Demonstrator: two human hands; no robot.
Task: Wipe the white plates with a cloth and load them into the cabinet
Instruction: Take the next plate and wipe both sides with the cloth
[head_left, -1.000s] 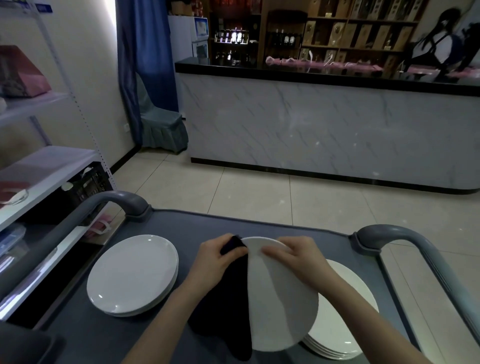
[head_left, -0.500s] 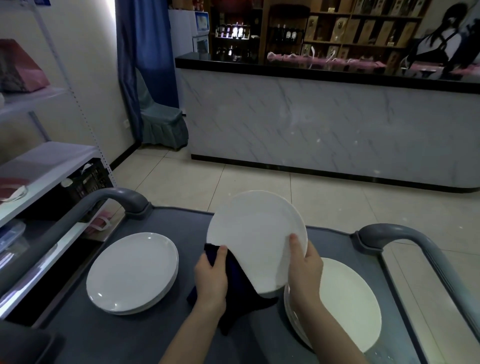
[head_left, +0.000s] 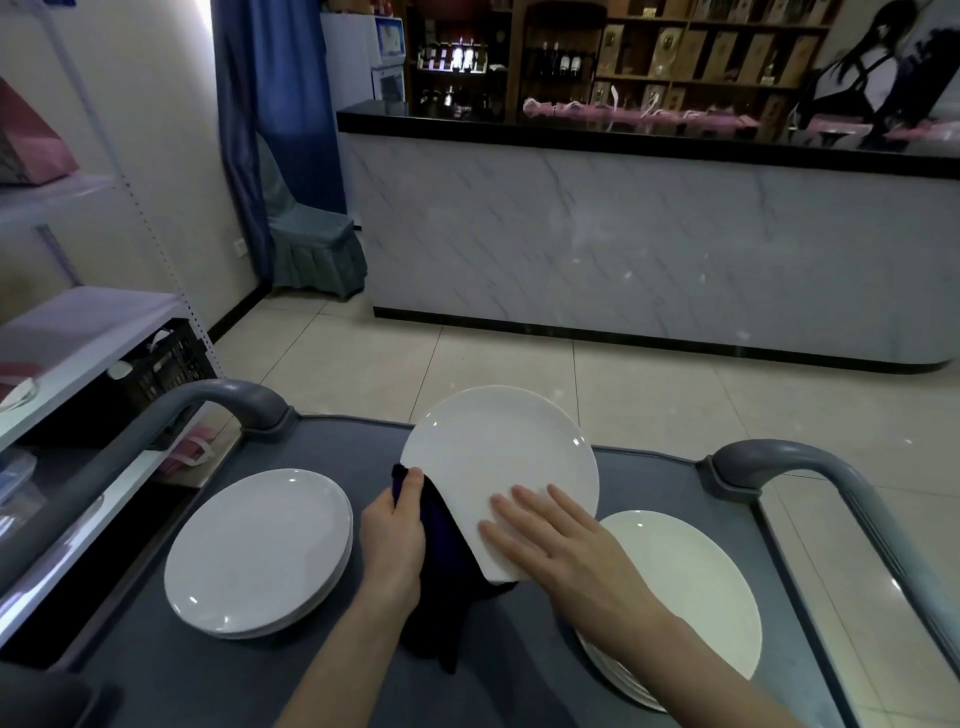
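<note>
Where both forearms reach in from the near edge, the left hand (head_left: 392, 540) has its fingers curled round a dark cloth (head_left: 441, 577) and grips it against the near left rim of a white plate (head_left: 498, 452). Most of the cloth hangs below the plate. The right hand (head_left: 550, 540) lies flat on the plate's near part, fingers straight and spread, closed round nothing; whether its thumb reaches under the rim I cannot tell. The plate is tilted, face toward the camera, above the middle of a grey cart top (head_left: 332, 447). Left of the hands on the cart sits a left stack (head_left: 260, 551) of white plates. A right stack (head_left: 685, 592) sits to the right, partly covered by the right forearm. Two grey curved handles (head_left: 228, 400) rise at the cart's far corners. Left of the cart stands a white shelving unit (head_left: 78, 332) with a black crate (head_left: 161, 374) under one shelf. Farther off lie pale floor tiles (head_left: 649, 405), then a marble-fronted counter (head_left: 623, 249) with a black top. A blue curtain (head_left: 275, 104) and a covered chair (head_left: 311, 244) stand at far left.
</note>
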